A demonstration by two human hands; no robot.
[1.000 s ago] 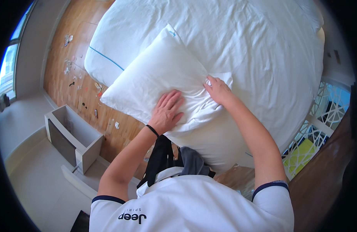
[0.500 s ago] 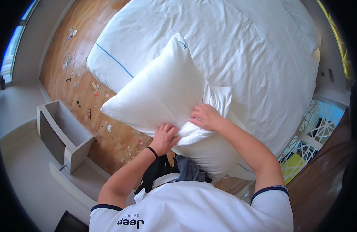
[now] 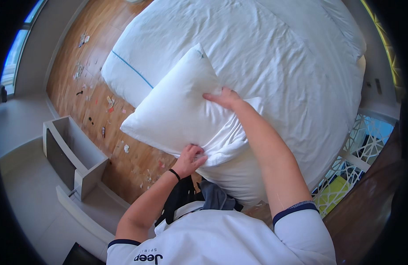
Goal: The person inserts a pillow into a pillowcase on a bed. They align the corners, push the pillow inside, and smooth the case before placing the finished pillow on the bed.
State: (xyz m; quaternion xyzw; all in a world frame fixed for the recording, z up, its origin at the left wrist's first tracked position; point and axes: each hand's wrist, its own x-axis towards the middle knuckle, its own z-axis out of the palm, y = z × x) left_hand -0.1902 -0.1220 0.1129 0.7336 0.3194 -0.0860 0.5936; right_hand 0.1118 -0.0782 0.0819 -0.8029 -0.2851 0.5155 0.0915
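Observation:
A white pillow (image 3: 171, 99) lies slanted on the near part of the bed, one corner pointing away and another to the left. Its near right part sits in a white pillowcase (image 3: 228, 143), whose cloth is bunched in folds. My left hand (image 3: 190, 161), a black band at its wrist, has its fingers curled on the pillowcase's edge at the pillow's near side. My right hand (image 3: 224, 98) grips the pillow's right edge, thumb on top; its other fingers are partly hidden.
The bed (image 3: 274, 66) has a wrinkled white sheet with a blue line at its left end. Scraps of litter (image 3: 110, 104) are scattered over the wooden floor (image 3: 76, 106). An open box-like drawer unit (image 3: 78, 150) stands at left, and a white lattice panel (image 3: 367, 137) at right.
My right hand has moved away from me, from the pillowcase's folds to the pillow's right edge. The pillow's far corner has dropped slightly. My left hand stays nearly in place.

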